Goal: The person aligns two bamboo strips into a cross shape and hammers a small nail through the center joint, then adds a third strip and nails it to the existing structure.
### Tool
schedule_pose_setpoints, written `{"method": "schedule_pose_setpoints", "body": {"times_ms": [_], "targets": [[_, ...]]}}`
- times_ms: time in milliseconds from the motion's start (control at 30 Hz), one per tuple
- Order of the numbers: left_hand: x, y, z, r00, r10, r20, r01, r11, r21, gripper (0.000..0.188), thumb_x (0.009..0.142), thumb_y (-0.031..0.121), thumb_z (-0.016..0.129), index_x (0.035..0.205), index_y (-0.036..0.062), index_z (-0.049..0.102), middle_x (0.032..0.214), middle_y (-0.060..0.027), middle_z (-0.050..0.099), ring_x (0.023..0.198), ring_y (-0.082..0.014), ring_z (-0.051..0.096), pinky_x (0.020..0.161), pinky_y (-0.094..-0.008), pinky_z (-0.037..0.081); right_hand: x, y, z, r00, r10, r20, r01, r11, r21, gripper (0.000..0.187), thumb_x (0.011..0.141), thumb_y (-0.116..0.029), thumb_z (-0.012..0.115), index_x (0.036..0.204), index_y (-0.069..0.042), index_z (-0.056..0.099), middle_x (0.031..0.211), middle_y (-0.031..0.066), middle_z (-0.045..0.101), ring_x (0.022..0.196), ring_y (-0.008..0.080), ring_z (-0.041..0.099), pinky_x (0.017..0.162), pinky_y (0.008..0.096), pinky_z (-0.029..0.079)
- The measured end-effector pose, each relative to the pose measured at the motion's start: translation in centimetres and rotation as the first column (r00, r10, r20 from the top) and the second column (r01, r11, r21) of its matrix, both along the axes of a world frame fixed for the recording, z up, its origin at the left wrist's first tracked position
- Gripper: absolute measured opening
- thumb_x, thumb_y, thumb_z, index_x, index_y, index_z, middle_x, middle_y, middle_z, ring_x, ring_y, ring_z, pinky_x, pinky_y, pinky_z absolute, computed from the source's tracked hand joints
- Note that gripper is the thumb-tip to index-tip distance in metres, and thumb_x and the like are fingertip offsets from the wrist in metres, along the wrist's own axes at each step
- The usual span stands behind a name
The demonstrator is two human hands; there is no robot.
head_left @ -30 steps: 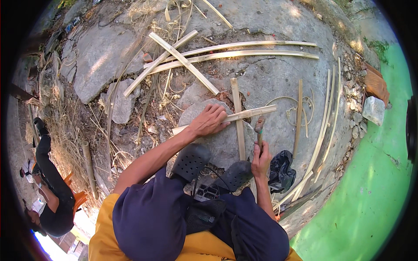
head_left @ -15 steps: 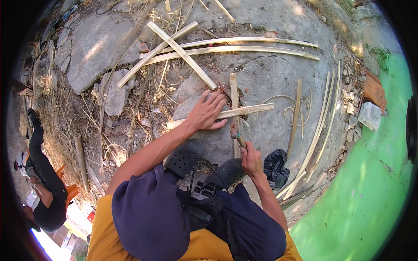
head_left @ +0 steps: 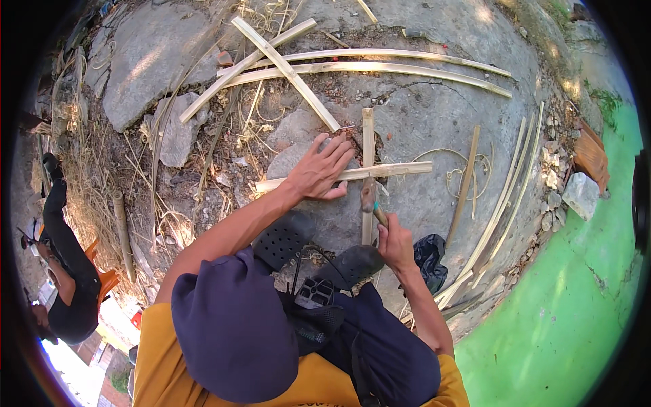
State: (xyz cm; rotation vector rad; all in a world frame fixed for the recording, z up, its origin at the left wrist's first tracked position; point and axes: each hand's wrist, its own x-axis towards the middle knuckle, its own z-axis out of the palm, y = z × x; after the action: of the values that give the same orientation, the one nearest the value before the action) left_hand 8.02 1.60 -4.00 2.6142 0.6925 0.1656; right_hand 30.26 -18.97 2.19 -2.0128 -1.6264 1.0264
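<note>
My left hand (head_left: 322, 168) rests with its fingers spread over a crosswise wooden slat (head_left: 400, 169), its thumb along the slat. This slat lies across a second, lengthwise slat (head_left: 368, 132), forming a cross just right of the hand. My right hand (head_left: 398, 242) is wrapped around the handle of a hammer (head_left: 380, 216). The hammer's rusty head is over the lengthwise slat, just on the near side of the crossing. Whether the head touches the wood I cannot tell. No nail can be made out at the crossing.
Beyond lie two crossed slats (head_left: 285, 66) and two long strips (head_left: 407, 54). More thin strips (head_left: 505, 190), a black plastic bag (head_left: 430, 263) and a white stone block (head_left: 580, 196) are at right. A green surface (head_left: 563, 305) borders the ground. Another person (head_left: 64, 271) is at far left.
The whole view has shifted slightly. My left hand stays on the crosswise slat, and the hammer remains near the crossing with its handle tilted a little differently.
</note>
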Motion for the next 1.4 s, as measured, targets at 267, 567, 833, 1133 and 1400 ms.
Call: {"method": "schedule_pose_setpoints", "body": {"times_ms": [267,567,833,1133,1400], "targets": [[0.1,0.1,-0.3,1.0,-0.013,-0.009,0.013,1.0,-0.003,0.076,0.089,0.051,0.056,0.141,-0.0041,0.052,0.145,-0.0212,0.054,0.143,-0.0367,0.047,0.124,-0.0582,0.025,1.6,-1.8,-0.2,0.99,0.141,-0.02,-0.131,0.959,0.249,0.014,0.101,-0.017,0.063,0.105,-0.003,0.064,0.077,0.0138,0.065,0.06,0.0375,0.067,0.056,0.0441,0.054],[0.2,0.1,-0.2,1.0,-0.007,-0.014,0.007,1.0,0.003,0.077,0.088,0.052,0.057,0.141,-0.0037,0.052,0.144,-0.02,0.055,0.141,-0.0357,0.046,0.123,-0.0567,0.026,2.4,-1.0,0.5,0.963,0.254,-0.088,-0.192,0.879,0.436,0.022,0.103,-0.024,0.065,0.103,-0.002,0.063,0.074,0.0117,0.062,0.058,0.033,0.065,0.055,0.0431,0.053],[0.1,0.2,-0.7,1.0,-0.007,-0.016,0.008,1.0,0.011,0.077,0.087,0.051,0.061,0.141,-0.0029,0.052,0.145,-0.0192,0.054,0.143,-0.0352,0.046,0.124,-0.0567,0.025,3.2,-0.3,-1.6,0.995,0.104,0.009,-0.105,0.987,0.12,0.024,0.107,-0.027,0.061,0.104,-0.003,0.063,0.073,0.0124,0.062,0.056,0.0349,0.065,0.055,0.0457,0.053],[0.0,-0.2,-0.7,1.0,-0.003,-0.004,0.003,1.0,0.025,0.077,0.087,0.052,0.06,0.141,-0.0028,0.053,0.144,-0.0196,0.054,0.142,-0.0345,0.046,0.123,-0.057,0.026,2.6,0.5,-1.2,0.993,0.11,0.051,-0.111,0.994,0.012,0.02,0.104,-0.022,0.064,0.101,-0.003,0.063,0.076,0.013,0.064,0.06,0.0351,0.067,0.057,0.0443,0.054],[-0.2,-0.4,-0.7,1.0,-0.002,-0.02,0.002,1.0,0.026,0.077,0.086,0.052,0.06,0.14,-0.0029,0.053,0.143,-0.0196,0.055,0.141,-0.0346,0.048,0.123,-0.0575,0.026,2.7,0.6,-1.8,0.981,0.177,0.081,-0.183,0.981,0.068,0.019,0.099,-0.02,0.071,0.099,-0.005,0.061,0.073,0.0125,0.063,0.058,0.0335,0.066,0.056,0.044,0.054]]}}
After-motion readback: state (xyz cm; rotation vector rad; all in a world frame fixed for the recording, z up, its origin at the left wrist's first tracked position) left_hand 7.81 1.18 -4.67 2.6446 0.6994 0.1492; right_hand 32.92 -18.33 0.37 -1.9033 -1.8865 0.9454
